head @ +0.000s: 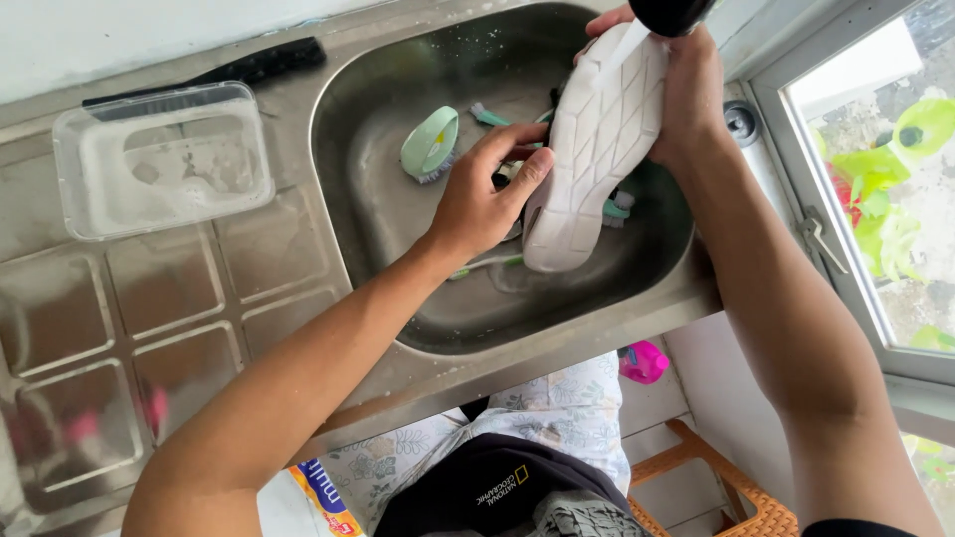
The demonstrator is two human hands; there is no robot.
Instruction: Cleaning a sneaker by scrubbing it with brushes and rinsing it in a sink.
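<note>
Over the steel sink [378,229] I hold a shoe with its white ribbed sole [597,139] turned up. My right hand [686,94] grips the shoe from the far side near its heel end. My left hand [487,194] holds the near edge of the sole, fingers curled onto it. Below the shoe in the basin lie a pale green scrub brush [430,144] and teal-handled brushes [487,117], partly hidden by the shoe and my left hand.
A clear plastic tub [164,159] sits on the steel drainboard [149,338] to the left, a black brush [249,68] behind it. A window frame [826,239] runs along the right. A pink object [645,361] and an orange stool [726,487] are under the counter.
</note>
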